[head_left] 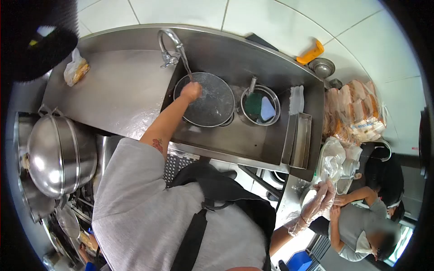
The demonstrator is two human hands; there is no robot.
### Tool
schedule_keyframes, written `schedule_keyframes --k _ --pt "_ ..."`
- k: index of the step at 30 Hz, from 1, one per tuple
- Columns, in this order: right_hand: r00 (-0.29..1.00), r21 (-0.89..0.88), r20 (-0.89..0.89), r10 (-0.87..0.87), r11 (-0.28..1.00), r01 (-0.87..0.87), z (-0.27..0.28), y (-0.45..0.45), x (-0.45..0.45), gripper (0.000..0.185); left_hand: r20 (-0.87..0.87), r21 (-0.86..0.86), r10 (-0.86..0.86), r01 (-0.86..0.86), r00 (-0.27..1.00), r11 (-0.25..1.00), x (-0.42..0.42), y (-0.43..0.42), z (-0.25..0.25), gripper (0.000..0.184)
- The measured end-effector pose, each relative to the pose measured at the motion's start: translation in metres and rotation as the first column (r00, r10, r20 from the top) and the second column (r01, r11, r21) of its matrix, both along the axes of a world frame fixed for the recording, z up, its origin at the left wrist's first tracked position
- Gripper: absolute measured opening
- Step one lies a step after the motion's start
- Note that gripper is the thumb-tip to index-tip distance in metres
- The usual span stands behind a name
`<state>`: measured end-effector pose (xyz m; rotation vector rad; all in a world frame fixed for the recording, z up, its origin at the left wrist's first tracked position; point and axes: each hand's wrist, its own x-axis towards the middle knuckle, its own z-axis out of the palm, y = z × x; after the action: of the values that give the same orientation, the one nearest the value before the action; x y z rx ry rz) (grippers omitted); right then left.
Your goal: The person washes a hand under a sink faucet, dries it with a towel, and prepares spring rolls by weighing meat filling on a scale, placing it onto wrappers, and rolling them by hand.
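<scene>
One pot (208, 126) under left hand (192, 91), fingers curled closed at faucet (182, 53); gloved right hand (318, 201), fingers' hold unclear.

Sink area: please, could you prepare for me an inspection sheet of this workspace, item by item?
Surface: sink and counter of metal; counter looks wet near its front edge.
Job's things: large pot under the tap; small pot holding green pad and blue sponge.
Clutter: brush, plastic bag, bagged bread.
Hands: left hand bare, apparently closed on the tap's end; right hand gloved, its hold unclear.
Cables: nothing seen.
Surroundings: tiled wall; co-worker at right.
</scene>
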<state>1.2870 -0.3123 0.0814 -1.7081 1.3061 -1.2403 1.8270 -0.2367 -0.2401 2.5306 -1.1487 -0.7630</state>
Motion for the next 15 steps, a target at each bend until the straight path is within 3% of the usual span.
schedule_keyframes --k 3,5,7,10,13,15 --pt "0.999 0.014 -0.019 -0.026 1.000 0.027 0.003 -0.007 0.014 0.023 0.236 -0.176 0.055 -0.013 0.970 0.984 -0.015 -0.001 -0.012 0.032" --pt "0.995 0.011 -0.102 -0.018 1.000 0.020 0.017 -0.005 0.031 0.023 0.094 -0.181 0.200 -0.181 0.975 0.967 -0.030 -0.001 0.019 0.030" --pt "0.995 -0.023 -0.001 0.101 0.995 -0.101 0.015 -0.009 0.035 0.021 -0.040 -0.064 0.420 -0.422 0.907 0.905 -0.038 -0.006 0.046 0.022" --pt "0.986 -0.038 0.058 0.154 0.988 -0.152 0.015 -0.010 0.045 0.017 0.060 -0.432 0.414 -0.350 0.908 0.831 -0.030 -0.003 0.005 0.011" --pt "0.981 -0.041 0.048 0.187 0.982 -0.185 0.011 -0.012 0.045 0.016 -0.215 -0.318 0.395 -0.446 0.893 0.837 -0.018 -0.002 0.022 0.013" --pt "0.975 -0.069 0.088 0.204 0.978 -0.199 0.010 -0.012 0.046 0.014 -0.446 -0.330 0.347 -0.511 0.825 0.793 -0.018 0.002 0.035 0.015"
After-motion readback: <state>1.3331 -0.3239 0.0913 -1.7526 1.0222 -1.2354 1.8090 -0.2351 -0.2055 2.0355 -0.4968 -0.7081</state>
